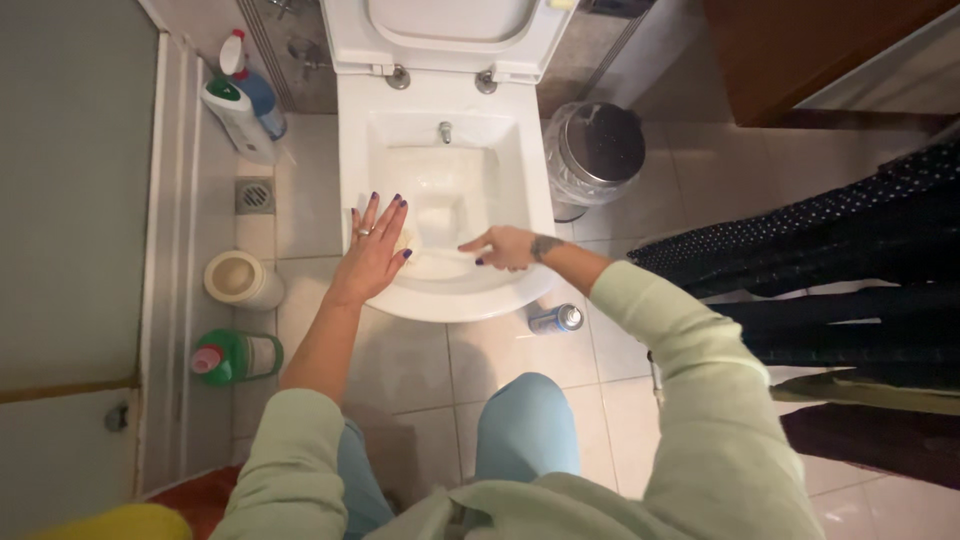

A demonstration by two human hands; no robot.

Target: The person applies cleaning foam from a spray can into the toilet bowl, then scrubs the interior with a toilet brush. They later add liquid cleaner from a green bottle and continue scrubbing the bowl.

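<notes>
A white toilet bowl [365, 150] with its lid raised fills the upper middle of the head view. My left hand [375, 250] lies flat with spread fingers on the bowl's left front rim, pressing a pale cloth [403, 240] that shows under the fingertips. My right hand [505, 247] is curled around the handle of a white toilet brush [440, 258], which points left into the bowl near the front rim. I kneel in front, with blue trousers and pale green sleeves below.
A steel pedal bin [595, 150] stands right of the toilet, and a spray can [555, 318] lies by its base. Cleaner bottles [245, 105], a white tub [240, 280] and a green bottle [235, 357] line the left wall. Dark clothes [850, 270] hang at right.
</notes>
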